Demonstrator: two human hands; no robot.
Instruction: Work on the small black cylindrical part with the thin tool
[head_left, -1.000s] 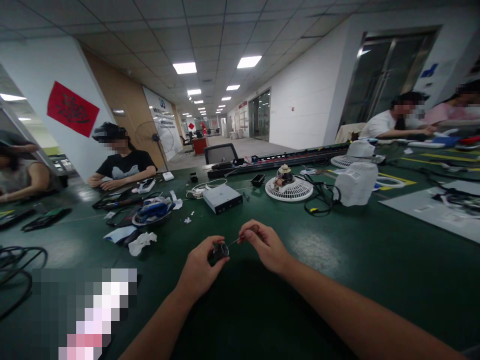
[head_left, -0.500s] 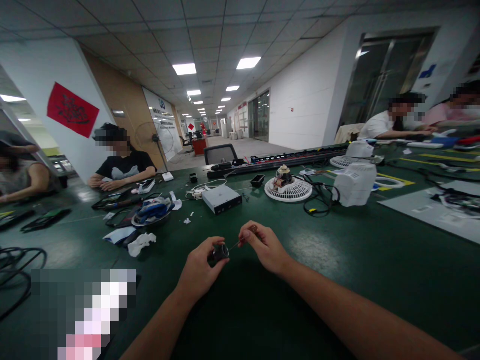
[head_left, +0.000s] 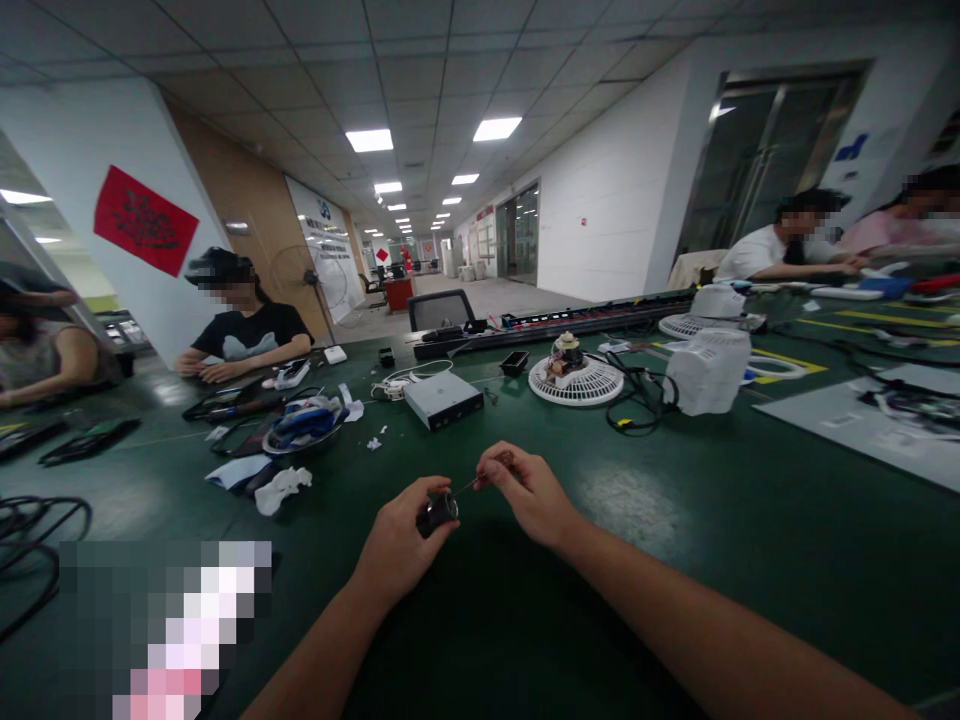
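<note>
My left hand [head_left: 394, 535] is closed round a small dark cylinder [head_left: 437, 514] with a shiny ring at its end, gripped between thumb and fingers. Its ringed end faces right, toward my right hand [head_left: 534, 497]. Between the pinched fingers of that hand is a screwdriver [head_left: 468, 486], with a thin shaft and a brownish handle. The shaft slants down to the left, and its tip is at the upper rim of the cylinder; whether it touches, I cannot tell. Both hands are above the green table [head_left: 480, 620].
Beyond my hands lie a silver disc drive [head_left: 442, 400], a black tray [head_left: 514, 362] and a white fan grille with a motor [head_left: 576, 380]. A white housing [head_left: 707, 370] is further right. Left are a bowl of cloths [head_left: 304, 425] and crumpled tissue [head_left: 281, 490]. Several people sit around.
The cylinder has tilted slightly in my left hand, showing more of its dark side. The screwdriver's tip has shifted a little up and left against the rim. My hands are nearly still.
</note>
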